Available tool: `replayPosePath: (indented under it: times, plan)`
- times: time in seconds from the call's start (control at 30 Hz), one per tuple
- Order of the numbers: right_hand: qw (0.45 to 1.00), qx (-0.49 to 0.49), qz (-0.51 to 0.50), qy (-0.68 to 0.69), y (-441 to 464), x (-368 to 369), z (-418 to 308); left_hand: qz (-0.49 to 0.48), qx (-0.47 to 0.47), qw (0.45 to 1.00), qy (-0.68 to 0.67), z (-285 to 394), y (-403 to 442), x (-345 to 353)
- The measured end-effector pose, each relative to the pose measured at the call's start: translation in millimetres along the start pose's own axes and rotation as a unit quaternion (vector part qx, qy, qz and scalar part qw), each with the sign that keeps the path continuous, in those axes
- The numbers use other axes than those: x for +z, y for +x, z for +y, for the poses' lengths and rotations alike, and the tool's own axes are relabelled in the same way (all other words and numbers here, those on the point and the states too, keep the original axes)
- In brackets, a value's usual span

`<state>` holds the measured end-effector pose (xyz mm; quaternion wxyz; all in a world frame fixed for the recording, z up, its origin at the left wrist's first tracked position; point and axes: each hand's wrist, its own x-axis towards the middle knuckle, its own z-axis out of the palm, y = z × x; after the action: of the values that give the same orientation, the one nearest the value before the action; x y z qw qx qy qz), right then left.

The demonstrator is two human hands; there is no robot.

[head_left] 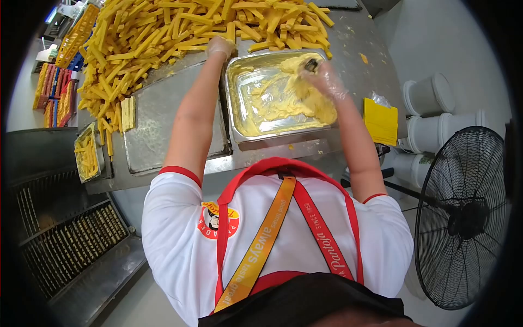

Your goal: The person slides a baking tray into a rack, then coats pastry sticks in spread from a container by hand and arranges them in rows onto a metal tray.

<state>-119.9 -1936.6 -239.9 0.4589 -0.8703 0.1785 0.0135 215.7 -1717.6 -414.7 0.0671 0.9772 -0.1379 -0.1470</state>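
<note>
Head view: right hand [322, 80] over the metal tray [289, 140], left hand [220, 48] at the yellow sticks [141, 41].

From my distance I saw the right hand closed around a dark object [311, 65], at the far right part of the yellow paste [278, 103], which lay uneven inside the tray; whether the left hand gripped or only touched, I could not tell. In my judgement, the step asked for low, even strokes, paste kept inside the rim, and a light left hand, so the sticks would not break. The steel table [364, 31] bore also a flat plate [169, 114]. At right stood a black fan [467, 218] and white buckets [429, 95].
</note>
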Motion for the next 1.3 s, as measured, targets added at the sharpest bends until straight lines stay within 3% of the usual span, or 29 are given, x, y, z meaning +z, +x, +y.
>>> replayPosePath:
  times: [0.1,0.13,0.23,0.27,0.33,0.37,0.43,0.47,0.57,0.67,0.77,0.87,0.93,1.03,1.07,1.17,1.27,1.3]
  plan:
    - [0.979,-0.139,0.147,0.018,-3,-11,11,0.166,0.005,0.984,-0.065,-20,12,14]
    - [0.969,-0.138,0.174,0.106,-9,-9,14,0.231,0.026,0.968,-0.091,-27,9,17]
    - [0.948,-0.171,0.262,-0.054,-18,-6,13,0.350,0.050,0.903,-0.246,-27,-54,-16]
    - [0.945,-0.206,0.247,-0.063,-14,5,22,0.285,0.075,0.878,-0.378,8,-137,-69]
    - [0.932,-0.277,0.218,-0.079,-2,34,46,0.293,0.150,0.842,-0.428,49,-221,-102]
    - [0.958,-0.214,0.192,-0.015,-9,29,36,0.297,0.185,0.821,-0.451,60,-250,-105]
    - [0.982,-0.079,0.131,0.111,-32,13,9,0.211,0.154,0.861,-0.437,68,-289,-97]
    - [0.968,-0.111,0.147,0.173,-22,13,35,0.177,0.148,0.876,-0.422,69,-301,-91]
    - [0.945,-0.195,0.259,-0.035,-34,-7,34,0.150,0.191,0.906,-0.347,58,-309,-53]
    - [0.950,-0.171,0.244,-0.095,-26,21,35,0.142,0.222,0.926,-0.272,56,-310,-31]
    - [0.963,-0.144,0.120,0.192,-30,39,7,0.153,0.227,0.925,-0.265,57,-302,-21]
    - [0.953,-0.252,0.089,0.142,-37,56,-7,0.163,0.206,0.939,-0.220,54,-290,-6]
    - [0.934,-0.340,0.070,0.084,-51,49,-24,0.168,0.223,0.922,-0.268,55,-287,-7]
    - [0.932,-0.163,-0.008,0.323,-37,41,1,0.168,0.221,0.924,-0.262,56,-295,-20]
    - [0.940,-0.167,0.015,0.299,-29,34,6,0.165,0.216,0.930,-0.248,55,-298,-24]
    - [0.975,-0.025,0.074,0.208,-4,23,17,0.217,0.258,0.912,-0.236,45,-288,-7]
    - [0.992,-0.045,0.075,0.086,-12,15,-4,0.164,0.225,0.909,-0.309,34,-267,16]
    - [0.979,-0.077,0.058,0.179,-18,20,-6,0.156,0.214,0.912,-0.314,34,-270,12]
